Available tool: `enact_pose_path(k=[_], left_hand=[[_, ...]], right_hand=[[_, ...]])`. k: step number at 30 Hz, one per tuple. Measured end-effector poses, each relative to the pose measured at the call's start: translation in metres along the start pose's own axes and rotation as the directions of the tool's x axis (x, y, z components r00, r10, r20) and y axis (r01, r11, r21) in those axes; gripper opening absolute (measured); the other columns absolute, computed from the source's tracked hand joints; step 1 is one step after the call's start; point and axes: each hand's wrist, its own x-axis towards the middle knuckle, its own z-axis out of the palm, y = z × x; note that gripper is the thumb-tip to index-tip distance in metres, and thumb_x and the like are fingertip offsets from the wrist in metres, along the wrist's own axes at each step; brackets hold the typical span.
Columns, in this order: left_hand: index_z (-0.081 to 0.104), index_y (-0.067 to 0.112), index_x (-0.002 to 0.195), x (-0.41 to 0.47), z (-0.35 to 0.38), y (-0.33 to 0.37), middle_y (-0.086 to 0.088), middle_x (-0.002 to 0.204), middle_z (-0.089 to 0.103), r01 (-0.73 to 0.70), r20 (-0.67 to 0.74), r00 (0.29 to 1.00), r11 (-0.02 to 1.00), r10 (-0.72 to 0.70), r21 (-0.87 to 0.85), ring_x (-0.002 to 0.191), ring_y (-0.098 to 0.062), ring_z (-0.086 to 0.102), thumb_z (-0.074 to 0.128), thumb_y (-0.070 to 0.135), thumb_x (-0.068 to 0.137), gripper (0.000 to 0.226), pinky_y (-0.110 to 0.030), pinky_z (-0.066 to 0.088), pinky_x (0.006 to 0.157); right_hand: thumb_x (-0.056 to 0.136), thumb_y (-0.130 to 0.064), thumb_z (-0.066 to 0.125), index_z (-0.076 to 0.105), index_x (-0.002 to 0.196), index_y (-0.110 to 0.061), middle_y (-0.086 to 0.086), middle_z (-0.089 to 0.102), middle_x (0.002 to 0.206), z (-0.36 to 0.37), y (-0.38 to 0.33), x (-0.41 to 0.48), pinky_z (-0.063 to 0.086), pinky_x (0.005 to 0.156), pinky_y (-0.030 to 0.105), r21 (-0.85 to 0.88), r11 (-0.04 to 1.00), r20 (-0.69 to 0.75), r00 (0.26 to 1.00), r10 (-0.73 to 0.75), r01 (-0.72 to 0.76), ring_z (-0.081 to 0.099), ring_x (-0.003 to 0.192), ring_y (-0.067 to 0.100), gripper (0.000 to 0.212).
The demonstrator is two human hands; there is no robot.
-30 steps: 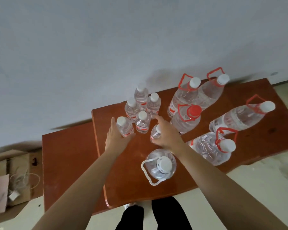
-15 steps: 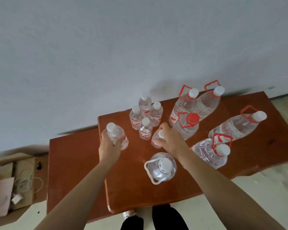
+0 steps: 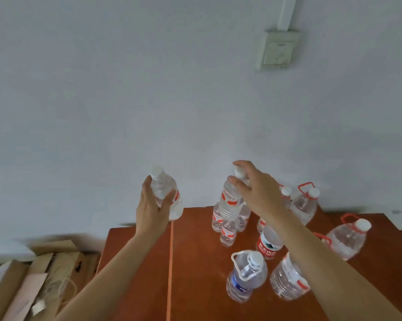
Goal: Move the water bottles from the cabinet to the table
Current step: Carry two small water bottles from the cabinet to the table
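Head view: jugs point(image 3: 246, 276) (handled) crowd table point(image 3: 195, 286) under hands.

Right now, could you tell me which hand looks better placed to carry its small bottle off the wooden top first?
Probably the left hand. Its bottle is wrapped firmly and raised clear, with no other bottles beside it. The right hand holds its bottle near the neck, directly above the small bottle cluster.
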Motion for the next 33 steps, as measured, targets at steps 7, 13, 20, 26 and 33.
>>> enact_pose_path(k=[7, 13, 20, 26, 33], left_hand=[[0.019, 0.032, 0.156, -0.057, -0.068, 0.014, -0.006, 0.149, 0.044, 0.039, -0.292, 0.956, 0.999, -0.031, 0.020, 0.121, -0.033, 0.057, 0.060, 0.043, 0.097, 0.073, -0.051, 0.049, 0.096], [0.022, 0.034, 0.156, -0.163, -0.109, -0.008, -0.006, 0.151, 0.044, 0.205, -0.551, 0.823, 0.977, -0.139, 0.060, 0.135, -0.029, 0.044, 0.062, 0.045, 0.095, 0.074, -0.048, 0.041, 0.101], [0.023, 0.029, 0.158, -0.324, -0.168, -0.026, -0.017, 0.141, 0.049, 0.521, -0.757, 0.589, 0.849, -0.282, 0.090, 0.114, -0.040, 0.057, 0.065, 0.030, 0.096, 0.075, -0.044, 0.044, 0.087], [0.018, 0.036, 0.158, -0.490, -0.245, -0.024, -0.016, 0.130, 0.052, 0.647, -0.921, 0.282, 0.762, -0.269, -0.024, 0.091, -0.025, 0.053, 0.050, 0.053, 0.087, 0.080, -0.037, 0.038, 0.083], [0.018, 0.038, 0.158, -0.689, -0.334, -0.035, -0.005, 0.111, 0.051, 0.709, -0.990, 0.000, 0.698, -0.144, -0.102, 0.073, -0.002, 0.048, 0.064, 0.042, 0.095, 0.078, -0.034, 0.039, 0.079]], right_hand=[[0.105, -0.041, 0.050, 0.056, 0.138, -0.032, -0.008, 0.065, 0.132, 0.010, -0.051, 0.001, 0.049, 0.090, 0.031, 0.133, 0.928, 0.008, 0.935, -0.353, 0.349, 0.064, 0.112, 0.016, 0.034], [0.104, -0.026, 0.052, 0.064, 0.132, -0.021, 0.010, 0.064, 0.114, 0.058, -0.101, -0.043, 0.057, 0.065, 0.032, 0.204, 0.681, -0.041, 0.701, -0.712, 0.704, 0.067, 0.079, 0.024, 0.030], [0.095, -0.015, 0.071, 0.065, 0.132, -0.021, 0.012, 0.066, 0.115, 0.106, -0.182, -0.134, 0.063, 0.068, 0.036, 0.376, 0.420, -0.012, 0.458, -0.889, 0.826, 0.071, 0.085, 0.025, 0.038], [0.101, -0.035, 0.053, 0.050, 0.134, -0.027, 0.007, 0.069, 0.104, 0.100, -0.309, -0.268, 0.057, 0.051, 0.038, 0.536, 0.147, -0.063, 0.213, -0.975, 0.831, 0.070, 0.075, 0.026, 0.034], [0.093, -0.029, 0.071, 0.048, 0.115, -0.022, 0.006, 0.073, 0.087, 0.096, -0.453, -0.470, 0.045, 0.047, 0.029, 0.654, -0.045, -0.174, 0.092, -0.981, 0.755, 0.068, 0.056, 0.026, 0.032]])
